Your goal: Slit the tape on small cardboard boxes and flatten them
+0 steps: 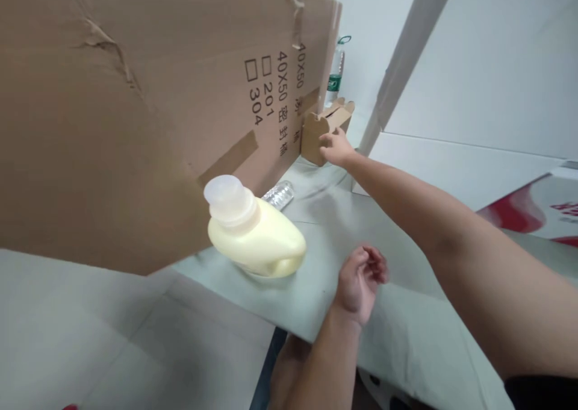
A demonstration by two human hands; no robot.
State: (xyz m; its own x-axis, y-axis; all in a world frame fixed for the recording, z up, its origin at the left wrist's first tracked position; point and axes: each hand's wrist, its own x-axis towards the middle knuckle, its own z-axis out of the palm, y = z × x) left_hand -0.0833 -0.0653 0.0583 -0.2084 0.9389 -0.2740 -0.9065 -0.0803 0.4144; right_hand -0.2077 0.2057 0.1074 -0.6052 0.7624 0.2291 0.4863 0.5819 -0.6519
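Note:
My right hand (pixel 338 148) is stretched far forward to a small brown cardboard box (pixel 311 140) with scalloped top flaps. Its fingers are spread at the box's near side and seem to touch it; no firm grip shows. Low over the table, my left hand (pixel 361 283) has its palm turned up and its fingers curled in, with nothing visible inside. Left of that hand stands a pale yellow bottle (pixel 259 235) with a whitish cap, leaning in view. Behind the bottle lies a clear plastic bottle (pixel 280 194), partly hidden.
A large cardboard carton (pixel 149 121) with printed sizes fills the left side. A water bottle (pixel 335 76) with a green label stands behind the small box. To the right are a white panel (pixel 474 91) and a red-and-white box (pixel 533 208). The pale table (pixel 406 332) ends near my legs.

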